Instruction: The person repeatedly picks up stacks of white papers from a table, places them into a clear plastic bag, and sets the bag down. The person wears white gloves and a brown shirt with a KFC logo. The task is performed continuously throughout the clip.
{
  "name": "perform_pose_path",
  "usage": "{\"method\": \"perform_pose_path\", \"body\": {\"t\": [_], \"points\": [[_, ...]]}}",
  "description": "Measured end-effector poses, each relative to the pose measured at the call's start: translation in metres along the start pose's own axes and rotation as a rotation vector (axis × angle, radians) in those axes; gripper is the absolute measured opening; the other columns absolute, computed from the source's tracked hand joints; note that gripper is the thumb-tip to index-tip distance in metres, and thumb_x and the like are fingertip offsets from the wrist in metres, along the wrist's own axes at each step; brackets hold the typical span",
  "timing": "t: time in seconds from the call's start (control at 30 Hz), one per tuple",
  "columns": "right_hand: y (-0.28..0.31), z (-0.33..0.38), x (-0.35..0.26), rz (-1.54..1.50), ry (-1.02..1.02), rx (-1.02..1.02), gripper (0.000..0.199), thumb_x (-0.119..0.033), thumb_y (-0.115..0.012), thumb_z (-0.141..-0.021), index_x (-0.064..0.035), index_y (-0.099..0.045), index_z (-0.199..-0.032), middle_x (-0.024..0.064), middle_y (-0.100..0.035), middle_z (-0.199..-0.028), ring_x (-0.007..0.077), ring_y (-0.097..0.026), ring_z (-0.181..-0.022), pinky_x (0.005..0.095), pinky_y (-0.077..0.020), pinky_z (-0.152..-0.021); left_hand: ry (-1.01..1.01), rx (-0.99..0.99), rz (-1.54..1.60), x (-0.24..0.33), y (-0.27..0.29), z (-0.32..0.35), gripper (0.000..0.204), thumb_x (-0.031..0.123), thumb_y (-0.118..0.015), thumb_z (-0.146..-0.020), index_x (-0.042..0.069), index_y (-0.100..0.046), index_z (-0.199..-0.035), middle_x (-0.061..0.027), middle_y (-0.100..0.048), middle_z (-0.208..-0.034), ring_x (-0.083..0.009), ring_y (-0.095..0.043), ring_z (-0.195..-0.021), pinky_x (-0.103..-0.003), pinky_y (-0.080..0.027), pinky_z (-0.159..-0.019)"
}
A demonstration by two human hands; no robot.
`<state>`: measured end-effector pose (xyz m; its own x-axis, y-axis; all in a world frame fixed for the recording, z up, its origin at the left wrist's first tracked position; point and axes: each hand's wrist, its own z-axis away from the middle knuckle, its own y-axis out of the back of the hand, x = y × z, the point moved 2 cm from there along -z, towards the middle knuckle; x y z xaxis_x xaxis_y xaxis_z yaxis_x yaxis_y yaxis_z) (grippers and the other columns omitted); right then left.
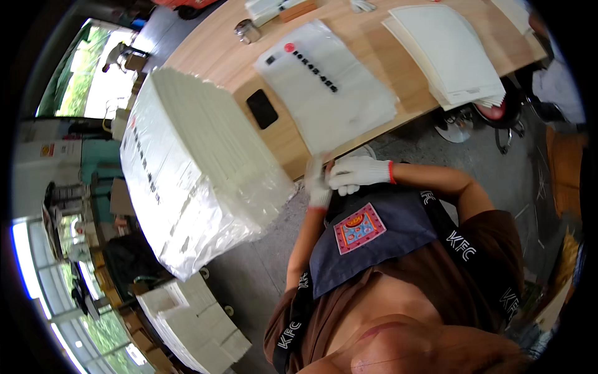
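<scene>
Both my hands wear white knit gloves and meet close together at the table's near edge, in front of my dark blue apron. My left hand (318,184) is smeared by motion, so its fingers do not show clearly. Beside it, my right hand (360,172) has its fingers curled inward; whatever they may grip is hidden. Just beyond the hands lies a stack of flat, translucent plastic bags (330,87) with dark printing and a red dot. A black phone (261,109) rests left of the bags.
A tall plastic-wrapped stack of white sheets (180,168) stands at the left. On the wooden table (215,47) are a metal jar (246,31) and a pile of white sheets (445,50). A stool (498,118) is at the right, and more white stacks (193,324) sit lower left.
</scene>
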<state>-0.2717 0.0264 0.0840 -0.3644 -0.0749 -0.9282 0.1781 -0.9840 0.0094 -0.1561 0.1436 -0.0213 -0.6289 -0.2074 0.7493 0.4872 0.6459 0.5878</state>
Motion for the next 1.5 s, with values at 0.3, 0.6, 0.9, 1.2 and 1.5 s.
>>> {"method": "perform_pose_path", "body": {"t": [0.3,0.6,0.9,1.2,1.5], "points": [[0.034,0.036,0.083,-0.347,0.024,0.512,0.03,-0.031,-0.049,-0.094,-0.0032,-0.059,-0.087,0.0067,-0.064,-0.075,0.0136,-0.06,-0.062,0.0251,-0.05,-0.057,0.014,-0.518,-0.386,0.021,-0.092,-0.147,0.017,0.033,-0.061,-0.08,0.016,-0.064,-0.082,-0.0087,-0.064,-0.093,-0.0299,-0.058,-0.089,-0.043,-0.045,-0.074],[0.138,-0.033,0.092,-0.153,-0.191,0.998,0.047,-0.046,-0.046,-0.09,-0.0048,-0.063,-0.102,0.0105,-0.067,-0.083,0.0162,-0.064,-0.071,0.031,-0.0503,-0.062,0.186,-0.311,0.041,0.024,-0.076,-0.175,0.031,0.036,-0.055,-0.089,0.007,-0.062,-0.1,-0.0108,-0.066,-0.094,-0.0217,-0.061,-0.082,-0.037,-0.048,-0.072],[0.138,0.024,0.07,0.168,-0.136,0.892,0.048,-0.046,-0.043,-0.091,-0.0039,-0.064,-0.098,0.0126,-0.067,-0.09,0.0259,-0.064,-0.084,0.0351,-0.0499,-0.075,0.048,-0.216,0.548,0.084,-0.022,-0.211,0.019,0.007,-0.056,-0.088,0.008,-0.055,-0.106,-0.0037,-0.061,-0.087,-0.0081,-0.048,-0.057,-0.024,-0.047,-0.061],[0.104,0.005,0.028,0.364,0.4,1.037,0.025,-0.023,-0.054,-0.082,-0.0068,-0.062,-0.1,0.0118,-0.065,-0.096,0.0266,-0.063,-0.084,0.0341,-0.0507,-0.072,-0.484,-0.406,0.256,0.217,-0.045,-0.095,0.02,0.004,-0.058,-0.082,0.008,-0.062,-0.101,-0.0111,-0.062,-0.08,-0.015,-0.062,-0.072,-0.031,-0.049,-0.071],[0.143,0.213,0.081,1.249,-0.237,1.449,0.04,-0.021,-0.065,-0.075,-0.0102,-0.053,-0.112,0.0072,-0.053,-0.113,0.0278,-0.052,-0.102,0.041,-0.0434,-0.086,0.209,-0.573,0.678,0.158,-0.097,-0.13,0.018,0.016,-0.05,-0.095,0.004,-0.056,-0.107,-0.0029,-0.056,-0.087,-0.005,-0.048,-0.067,-0.019,-0.039,-0.055]]}}
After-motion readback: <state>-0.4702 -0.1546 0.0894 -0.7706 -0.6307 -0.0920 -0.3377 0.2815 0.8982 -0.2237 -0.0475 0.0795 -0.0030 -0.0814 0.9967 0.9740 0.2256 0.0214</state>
